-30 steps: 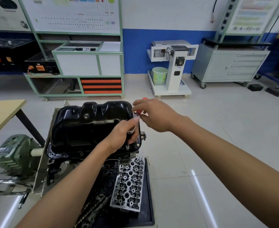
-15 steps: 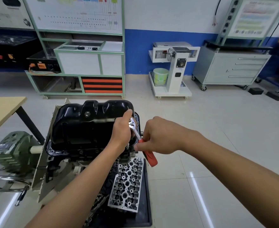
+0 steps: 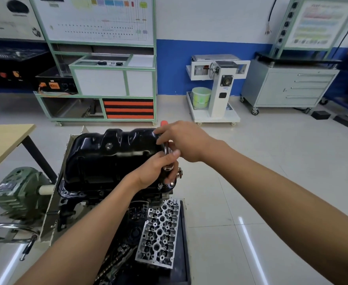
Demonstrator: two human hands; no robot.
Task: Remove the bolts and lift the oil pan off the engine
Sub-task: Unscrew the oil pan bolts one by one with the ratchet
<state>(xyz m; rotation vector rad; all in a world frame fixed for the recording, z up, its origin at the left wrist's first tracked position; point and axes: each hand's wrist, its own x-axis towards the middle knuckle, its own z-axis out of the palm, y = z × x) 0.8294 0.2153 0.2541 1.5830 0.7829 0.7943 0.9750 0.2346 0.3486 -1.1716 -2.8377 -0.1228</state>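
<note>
A glossy black oil pan [image 3: 111, 159] sits on top of the upturned engine [image 3: 82, 200] on a stand. A red-handled ratchet wrench [image 3: 166, 149] stands on the pan's right flange. My left hand [image 3: 158, 170] grips the ratchet head and socket down at the flange. My right hand [image 3: 186, 140] is wrapped round the red handle, whose tip pokes out above my fingers, pointing away from me. Two bolts [image 3: 166, 184] show on the near right corner of the flange. The bolt under the socket is hidden by my left hand.
A bare cylinder head [image 3: 160, 233] lies on a black tray below the engine. A green gearbox with a steel handwheel [image 3: 15, 194] is at the left. A wooden table [image 3: 2, 140] stands far left. Trainer benches and a grey drawer cabinet [image 3: 288, 87] line the back wall.
My right hand has swung the ratchet handle from pointing toward me back to pointing away, over the pan. My left hand stayed on the ratchet head.
</note>
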